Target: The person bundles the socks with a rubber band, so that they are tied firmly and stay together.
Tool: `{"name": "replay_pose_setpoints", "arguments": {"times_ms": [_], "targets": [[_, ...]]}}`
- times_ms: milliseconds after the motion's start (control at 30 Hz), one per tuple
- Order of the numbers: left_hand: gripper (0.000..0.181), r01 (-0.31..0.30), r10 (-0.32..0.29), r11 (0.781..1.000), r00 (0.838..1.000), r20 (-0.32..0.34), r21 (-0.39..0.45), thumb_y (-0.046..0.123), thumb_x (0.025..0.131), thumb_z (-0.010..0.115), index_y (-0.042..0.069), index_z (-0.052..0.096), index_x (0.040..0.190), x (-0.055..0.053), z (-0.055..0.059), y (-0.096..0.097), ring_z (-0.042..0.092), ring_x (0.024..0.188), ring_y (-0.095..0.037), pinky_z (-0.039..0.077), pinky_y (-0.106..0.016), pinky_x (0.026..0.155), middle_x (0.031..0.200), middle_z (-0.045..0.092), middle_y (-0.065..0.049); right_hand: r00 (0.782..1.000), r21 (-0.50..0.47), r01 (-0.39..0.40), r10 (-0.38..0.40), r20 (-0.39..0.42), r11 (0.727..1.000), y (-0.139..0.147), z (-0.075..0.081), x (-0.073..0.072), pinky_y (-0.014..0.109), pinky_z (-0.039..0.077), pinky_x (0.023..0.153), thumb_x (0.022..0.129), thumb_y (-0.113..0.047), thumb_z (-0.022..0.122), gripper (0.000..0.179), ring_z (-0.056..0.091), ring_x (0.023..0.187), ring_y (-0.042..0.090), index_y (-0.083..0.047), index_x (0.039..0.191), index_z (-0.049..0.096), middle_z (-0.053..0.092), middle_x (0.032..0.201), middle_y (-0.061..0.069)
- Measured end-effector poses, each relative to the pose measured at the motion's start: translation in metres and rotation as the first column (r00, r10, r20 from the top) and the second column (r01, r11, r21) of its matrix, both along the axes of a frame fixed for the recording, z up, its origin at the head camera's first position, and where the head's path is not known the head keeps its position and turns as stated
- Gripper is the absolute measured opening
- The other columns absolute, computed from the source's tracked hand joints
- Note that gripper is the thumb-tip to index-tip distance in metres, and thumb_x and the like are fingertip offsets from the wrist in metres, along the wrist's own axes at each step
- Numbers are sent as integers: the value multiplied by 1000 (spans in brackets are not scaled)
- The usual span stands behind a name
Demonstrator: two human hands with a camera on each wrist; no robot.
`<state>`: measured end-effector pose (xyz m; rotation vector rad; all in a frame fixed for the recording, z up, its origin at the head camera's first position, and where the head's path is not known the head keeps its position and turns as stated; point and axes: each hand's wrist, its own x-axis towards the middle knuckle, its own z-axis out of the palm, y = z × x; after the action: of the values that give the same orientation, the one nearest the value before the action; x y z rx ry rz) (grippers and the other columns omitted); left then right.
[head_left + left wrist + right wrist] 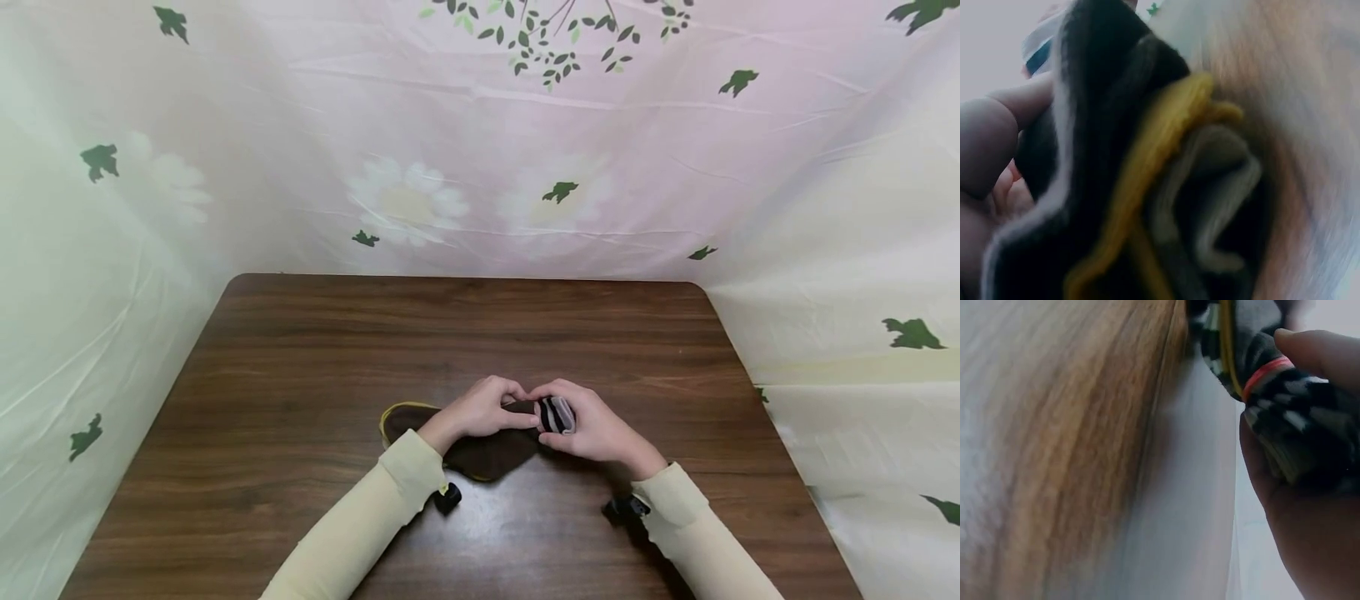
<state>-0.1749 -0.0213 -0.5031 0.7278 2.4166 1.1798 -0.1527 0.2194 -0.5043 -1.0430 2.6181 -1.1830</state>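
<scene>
Dark brown knit socks (pixel 487 457) with yellow edging lie layered across the table, their striped black and pale cuff (pixel 553 415) folded at the right end. My left hand (pixel 480 410) pinches the dark fabric just left of the cuff, thumb on the near side. Around the cuff, my right hand (pixel 588 421) curls its thumb and fingers. Yellow and grey folds of the socks (pixel 1160 137) fill the left wrist view, blurred. In the right wrist view, a reddish band (pixel 1266 375) crosses the striped knit beside my thumb.
The brown wooden table (pixel 315 350) has rounded far corners. Pale fabric with green birds and flowers (pixel 465 150) hangs behind it and at both sides. A dark wrist camera (pixel 447 498) sits under the left sleeve, and another (pixel 624 508) under the right one.
</scene>
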Motion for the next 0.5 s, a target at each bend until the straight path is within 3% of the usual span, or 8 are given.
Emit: {"name": "replay_pose_setpoints", "arguments": {"times_ms": [300,400,500], "targets": [[27,56,-56,997,998,11,-47,41,95,78,17,77,108,-4,-2,-21,68,93,-8,53,-27,85,97,76,7,988,-22,96,-93,126,995,0,0,2,31,54,86,94,-18,80,35,66,97,13,-22,127,67,70,118,-3],[27,63,-61,996,998,35,-59,41,94,79,17,76,108,-4,0,-31,67,84,-4,54,-27,80,92,75,8,984,-12,115,-112,139,993,-1,1,2,31,54,86,96,-19,79,32,65,95,12,-20,125,67,70,115,-3],[26,68,-67,995,998,17,-75,39,93,81,17,76,106,-4,2,-42,65,79,-2,54,-27,77,87,73,9,982,4,126,-126,141,992,-1,3,2,33,53,86,96,-19,78,31,64,95,13,-19,126,67,69,115,-2]]}}
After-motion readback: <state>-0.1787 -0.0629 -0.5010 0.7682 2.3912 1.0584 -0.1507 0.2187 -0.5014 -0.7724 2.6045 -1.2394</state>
